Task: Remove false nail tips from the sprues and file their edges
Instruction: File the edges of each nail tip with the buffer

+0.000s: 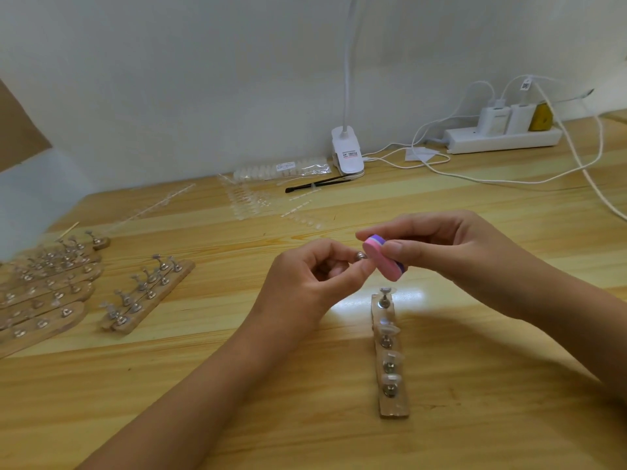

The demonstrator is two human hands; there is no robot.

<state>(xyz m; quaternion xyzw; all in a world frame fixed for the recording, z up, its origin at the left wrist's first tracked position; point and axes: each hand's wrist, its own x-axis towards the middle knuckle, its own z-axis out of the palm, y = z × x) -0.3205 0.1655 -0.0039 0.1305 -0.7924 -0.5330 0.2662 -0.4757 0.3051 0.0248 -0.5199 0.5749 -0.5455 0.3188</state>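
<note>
Left hand: Your left hand is pinching a small silver-headed stand between the thumb and curled fingertips, holding it above the worktop.
Right hand: Your right hand is gripping a pink and purple file block between the thumb and fingers. The block is tilting down towards you, and its upper end is sitting right against the stand.
Tip at the file: Whether a nail tip is riding on the pinched stand is too small to tell.
Wooden strip: A wooden strip is lying on the worktop just below your hands, running away from you. It is carrying a row of metal stands, several of them bearing clear nail tips.
Sprues: Clear sprues with tips attached are lying at the far side of the worktop, well apart from your hands, beside a clear bag.
Left side: Other wooden strips with stands are lying in a group to your left.
Back edge: A white clip lamp is standing by the wall, with a black brush lying in front of it and a power strip sitting further right.
</note>
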